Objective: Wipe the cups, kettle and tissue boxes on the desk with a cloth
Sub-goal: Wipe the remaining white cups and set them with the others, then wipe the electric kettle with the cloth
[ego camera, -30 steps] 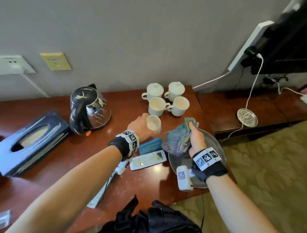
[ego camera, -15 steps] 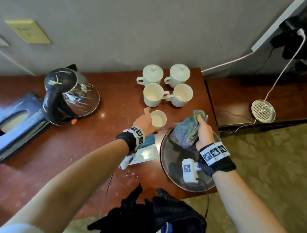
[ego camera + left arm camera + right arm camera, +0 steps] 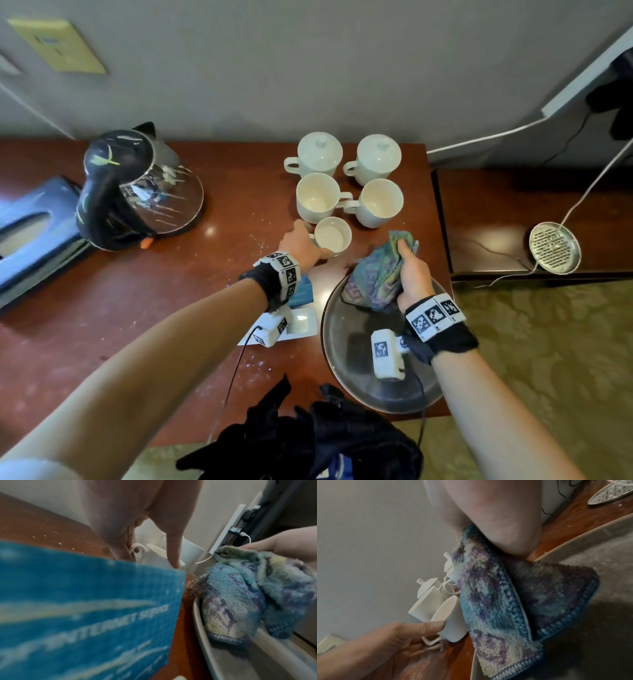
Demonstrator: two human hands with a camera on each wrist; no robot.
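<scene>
A small white cup (image 3: 333,235) sits on the brown desk (image 3: 171,308) just in front of two open mugs (image 3: 317,198). My left hand (image 3: 301,245) holds it by the handle, thumb against its side (image 3: 452,620). My right hand (image 3: 412,270) grips a bunched blue-purple cloth (image 3: 375,274), which hangs onto the round metal tray (image 3: 359,377) right of the cup (image 3: 159,557). Two lidded cups (image 3: 318,154) stand behind the mugs. The glass kettle (image 3: 137,192) and the dark tissue box (image 3: 30,233) are at the left.
A blue card (image 3: 85,608) and a white remote (image 3: 301,322) lie under my left wrist. A black bag (image 3: 308,445) sits at the desk's front edge. On the lower shelf to the right lies a round metal disc on a cable (image 3: 555,248). The wall is close behind the cups.
My left hand has carried the small cup a little further back, closer to the two open mugs. My right hand keeps the cloth over the tray. The head view has tilted downward.
</scene>
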